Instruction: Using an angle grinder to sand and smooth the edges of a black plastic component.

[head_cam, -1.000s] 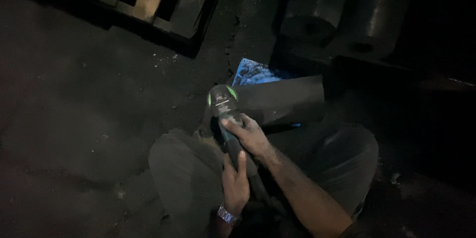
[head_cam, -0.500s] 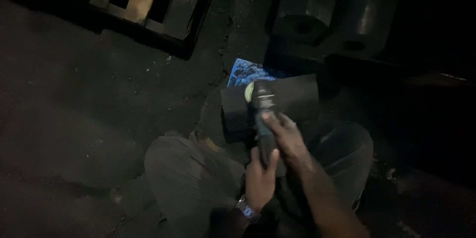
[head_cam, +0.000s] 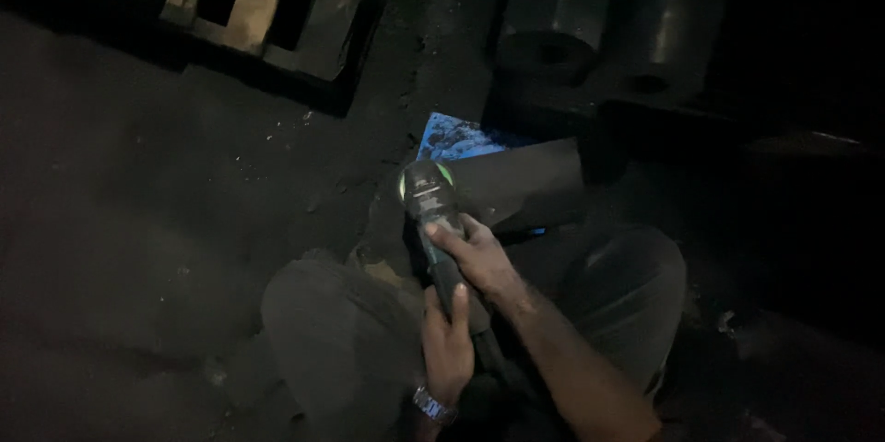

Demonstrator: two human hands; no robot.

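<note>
I hold a dark angle grinder [head_cam: 431, 202] with a green-rimmed head in both hands. My right hand [head_cam: 479, 258] wraps the front of its body, close behind the head. My left hand [head_cam: 449, 342], with a watch on the wrist, grips the rear of the handle. The grinder's head rests against the left end of a dark metal block [head_cam: 521, 186] lying on the floor between my knees. A blue sheet [head_cam: 454, 140] lies under the block's far side.
The scene is very dark. A wooden pallet [head_cam: 267, 9] lies on the floor at the upper left. Large dark metal cylinders [head_cam: 553, 46] stand behind the block at the upper right. My bent knees [head_cam: 332, 313] frame the work spot.
The grinder's head swung right across the block half a second ago and is now back at the block's left end. Both hands kept their grip throughout.
</note>
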